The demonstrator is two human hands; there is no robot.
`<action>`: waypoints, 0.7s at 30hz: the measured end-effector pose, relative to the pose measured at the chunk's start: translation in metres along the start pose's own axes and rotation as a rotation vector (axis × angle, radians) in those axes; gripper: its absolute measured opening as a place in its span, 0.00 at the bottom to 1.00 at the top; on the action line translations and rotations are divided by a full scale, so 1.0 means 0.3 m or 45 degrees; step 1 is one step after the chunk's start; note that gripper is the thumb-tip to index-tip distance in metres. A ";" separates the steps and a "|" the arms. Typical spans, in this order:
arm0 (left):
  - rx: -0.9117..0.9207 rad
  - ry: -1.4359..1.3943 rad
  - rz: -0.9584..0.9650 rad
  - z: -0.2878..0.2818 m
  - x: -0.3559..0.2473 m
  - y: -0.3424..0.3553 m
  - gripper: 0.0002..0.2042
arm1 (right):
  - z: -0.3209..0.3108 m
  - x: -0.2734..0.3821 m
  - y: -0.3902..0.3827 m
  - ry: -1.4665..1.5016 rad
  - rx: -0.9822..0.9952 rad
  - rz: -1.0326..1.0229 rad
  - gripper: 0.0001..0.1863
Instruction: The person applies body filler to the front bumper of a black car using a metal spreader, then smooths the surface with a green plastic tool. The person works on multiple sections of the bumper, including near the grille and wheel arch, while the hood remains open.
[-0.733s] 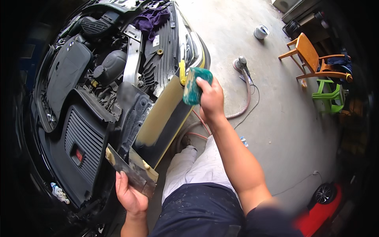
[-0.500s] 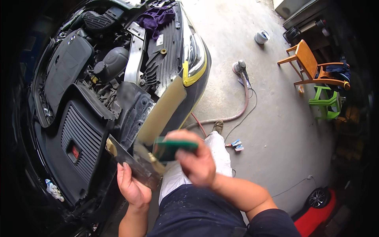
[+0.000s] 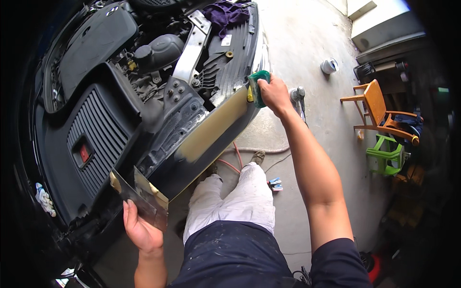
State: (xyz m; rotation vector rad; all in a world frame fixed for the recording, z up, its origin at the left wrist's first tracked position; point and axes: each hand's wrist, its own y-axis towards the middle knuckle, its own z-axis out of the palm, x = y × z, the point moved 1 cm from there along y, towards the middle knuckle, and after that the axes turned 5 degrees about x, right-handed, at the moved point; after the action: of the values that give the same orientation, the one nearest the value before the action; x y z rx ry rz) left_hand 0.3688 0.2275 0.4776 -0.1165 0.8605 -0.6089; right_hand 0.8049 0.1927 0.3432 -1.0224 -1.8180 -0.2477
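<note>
My right hand (image 3: 277, 95) grips a green spreader (image 3: 258, 89) at the front end of the car's fender (image 3: 185, 170), beside the yellow masking tape (image 3: 249, 94) by the headlight. A long patch of tan body filler (image 3: 211, 134) covers the fender's upper part. Near the fender's rear end, my left hand (image 3: 142, 231) holds a dark flat plate (image 3: 146, 207) with tan filler on its corner. A second flat piece with filler along its edge rises from that plate; whether the two are joined, I cannot tell.
The open engine bay (image 3: 158, 53) lies to the left, with a purple cloth (image 3: 225, 15) at its front. On the floor are a sander (image 3: 297, 93), its hose (image 3: 273, 150), a tin can (image 3: 329, 66), an orange chair (image 3: 377, 103) and a green stool (image 3: 385, 156).
My right hand has moved forward with the green spreader, from over the plate to the fender's front end. The left hand still holds the plate, slightly farther left. The view has shifted.
</note>
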 end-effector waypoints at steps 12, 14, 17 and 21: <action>-0.215 -0.083 0.050 -0.173 -0.116 -0.130 0.14 | 0.458 0.277 -0.488 -0.245 0.361 -0.367 0.10; -0.209 -0.115 0.045 -0.200 -0.148 -0.143 0.14 | 0.565 0.327 -0.612 -0.197 0.400 -0.471 0.11; -0.186 -0.162 0.042 -0.241 -0.195 -0.165 0.14 | 0.599 0.372 -0.700 0.102 0.370 -0.249 0.11; -0.071 -0.095 0.078 -0.291 -0.240 -0.172 0.13 | 0.422 0.270 -0.635 0.485 0.285 -0.044 0.09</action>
State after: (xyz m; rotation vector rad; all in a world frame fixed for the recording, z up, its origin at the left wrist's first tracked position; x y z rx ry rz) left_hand 0.2450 0.2366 0.4861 -0.1623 0.8061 -0.5204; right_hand 0.5692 0.1898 0.4001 -0.7304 -1.4796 -0.2359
